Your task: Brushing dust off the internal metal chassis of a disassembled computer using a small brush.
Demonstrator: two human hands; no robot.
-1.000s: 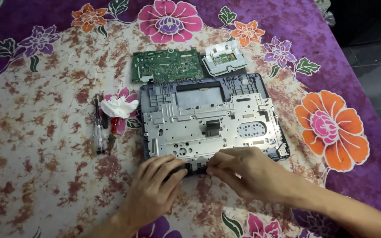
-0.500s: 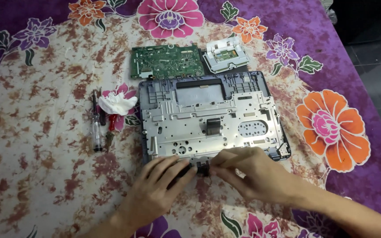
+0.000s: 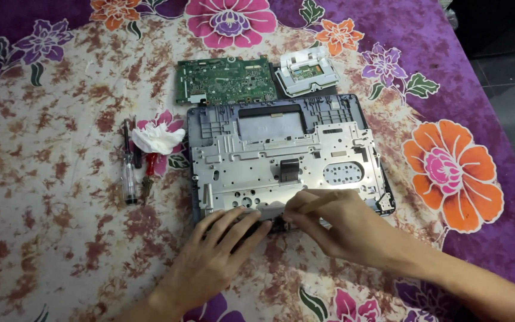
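Grey metal plating covers the opened chassis point(image 3: 287, 161), which lies flat on the floral cloth point(image 3: 61, 238) over the surface, its near edge directly under your hands. Your left hand point(image 3: 213, 256) rests palm down at that near edge, left of centre, with its fingers point(image 3: 242, 223) stretched flat and close together across a dark part at the rim; they press on it rather than grip it. Your right hand point(image 3: 338, 229) sits just beside the left, on the right, its fingers point(image 3: 305, 206) curled and pinched narrow at the same edge. You cannot tell from this view whether they hold anything. The two hands nearly touch at the middle of the chassis edge.

A small black block point(image 3: 289, 170) stands near the centre of the plate. Beyond the far edge of the chassis lies a green circuit board point(image 3: 226, 80), and just beside it on the right a white framed module point(image 3: 306, 71). Left of the chassis, a crumpled white tissue point(image 3: 156, 138) lies beside two screwdrivers point(image 3: 129, 173), one with a clear handle, one with a red handle.
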